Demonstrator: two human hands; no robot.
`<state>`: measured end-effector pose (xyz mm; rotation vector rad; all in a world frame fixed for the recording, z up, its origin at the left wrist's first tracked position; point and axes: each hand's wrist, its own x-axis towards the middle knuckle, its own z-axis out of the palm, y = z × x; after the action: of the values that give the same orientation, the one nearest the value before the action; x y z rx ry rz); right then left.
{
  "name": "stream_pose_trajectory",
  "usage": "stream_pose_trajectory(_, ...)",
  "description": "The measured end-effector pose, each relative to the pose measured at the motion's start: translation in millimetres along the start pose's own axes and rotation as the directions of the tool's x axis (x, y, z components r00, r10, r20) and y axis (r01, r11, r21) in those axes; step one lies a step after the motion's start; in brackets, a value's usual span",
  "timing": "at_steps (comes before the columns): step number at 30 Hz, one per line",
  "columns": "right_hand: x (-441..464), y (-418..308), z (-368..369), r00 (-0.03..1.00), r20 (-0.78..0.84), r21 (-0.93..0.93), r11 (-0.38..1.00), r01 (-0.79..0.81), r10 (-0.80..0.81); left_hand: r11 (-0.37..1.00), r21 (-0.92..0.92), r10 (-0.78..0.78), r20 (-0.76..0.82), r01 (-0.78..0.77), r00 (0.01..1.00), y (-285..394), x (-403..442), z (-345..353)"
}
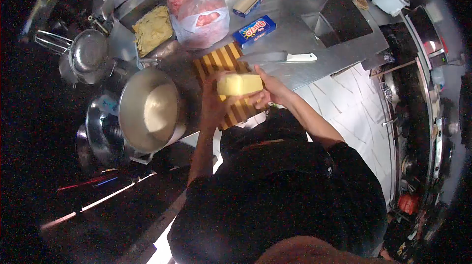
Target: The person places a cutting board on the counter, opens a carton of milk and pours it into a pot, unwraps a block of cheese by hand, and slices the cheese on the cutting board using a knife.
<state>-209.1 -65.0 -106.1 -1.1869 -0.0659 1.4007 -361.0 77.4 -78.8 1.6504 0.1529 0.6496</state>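
Observation:
A pale yellow block of cheese (240,85) is held between both hands above a striped wooden cutting board (221,59). My left hand (212,92) grips its left end, and the fingers there are partly blurred. My right hand (267,88) is closed around the right end. Beyond the board lies a blue cheese box (254,31). A knife with a white handle (301,57) rests on the steel counter, its blade pointing left towards the board.
To the left stands a large metal pot (127,111) with pale contents. Behind it are a strainer (89,54), a tray of yellowish slices (153,30) and pink-filled plastic bags (201,24). An opened box (249,1) and a sink basin (339,21) are farther back.

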Motion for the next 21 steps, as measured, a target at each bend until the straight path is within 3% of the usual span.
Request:
stream_pose_trajectory(2,-8,-7,0,0.982,-0.185,-0.401,0.915,-0.043,-0.035,0.990,0.092,-0.102,-0.096,0.110,0.990,13,9,3)
stream_pose_trajectory(3,6,-6,-20,0.895,-0.296,-0.756,0.655,-0.006,-0.334,0.967,0.242,-0.053,-0.123,0.082,0.991,16,14,1)
stream_pose_trajectory(4,13,-3,-40,0.727,-0.258,-0.955,0.284,-0.090,-0.636,0.956,0.292,0.002,-0.132,0.037,0.991,8,18,0)
stream_pose_trajectory(5,21,-1,-64,0.526,-0.065,-0.956,-0.099,-0.278,-0.848,0.940,0.341,0.057,-0.137,-0.007,0.989,-8,20,-1)
stream_pose_trajectory(6,33,1,-95,0.456,-0.033,-0.860,-0.207,-0.467,-0.889,0.920,0.388,0.108,-0.138,-0.047,0.985,-23,22,0)
stream_pose_trajectory(7,40,-2,-124,0.451,0.006,-0.798,-0.276,-0.535,-0.893,0.968,0.249,0.034,-0.154,0.006,0.987,-32,25,3)
stream_pose_trajectory(8,43,-5,-145,0.447,0.045,-0.726,-0.337,-0.600,-0.893,0.962,0.272,0.010,-0.159,0.034,0.987,-43,28,2)
stream_pose_trajectory(11,34,-5,-161,0.526,-0.154,-0.777,-0.226,-0.587,-0.836,0.955,0.283,-0.054,-0.139,0.092,0.989,-61,35,-1)
stream_pose_trajectory(13,25,-5,-162,0.596,-0.199,-0.792,-0.231,-0.565,-0.778,0.970,0.218,-0.089,-0.085,0.106,0.992,-64,37,-2)
stream_pose_trajectory(14,20,-6,-160,0.629,-0.216,-0.800,-0.234,-0.553,-0.747,0.972,0.228,-0.037,-0.094,0.058,0.995,-66,37,-1)
stream_pose_trajectory(17,17,12,-187,0.650,0.014,-0.816,-0.385,-0.432,-0.760,0.970,0.242,0.069,-0.122,-0.037,0.990,-73,31,5)
stream_pose_trajectory(20,-27,29,-153,0.710,0.042,-0.948,-0.253,-0.195,-0.703,0.979,0.200,0.066,-0.159,-0.034,0.985,-79,27,8)
stream_pose_trajectory(21,-40,33,-140,0.725,-0.024,-0.982,-0.120,-0.146,-0.688,0.986,0.166,0.054,-0.166,-0.026,0.985,-76,26,10)
